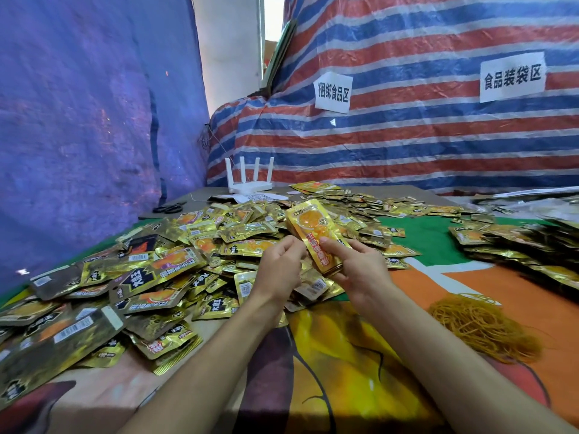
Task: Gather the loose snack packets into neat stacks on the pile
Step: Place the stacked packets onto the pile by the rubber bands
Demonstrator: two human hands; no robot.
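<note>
On the counter (pixel 416 190), over a printed cloth (pixel 344 371), rubber bands (pixel 482 327) heap at near right. Beyond, the right hand (pixel 360 267) grips the low end of a packet stack (pixel 316 233), forefinger along its face; the long axis tilts up, away and leftward. The left hand (pixel 282 264) curls its fingers (pixel 297 245) at the stack's edge; any pinch is unclear. Loose packets (pixel 188 245) sprawl behind, before a striped tarp (pixel 407 136).
</note>
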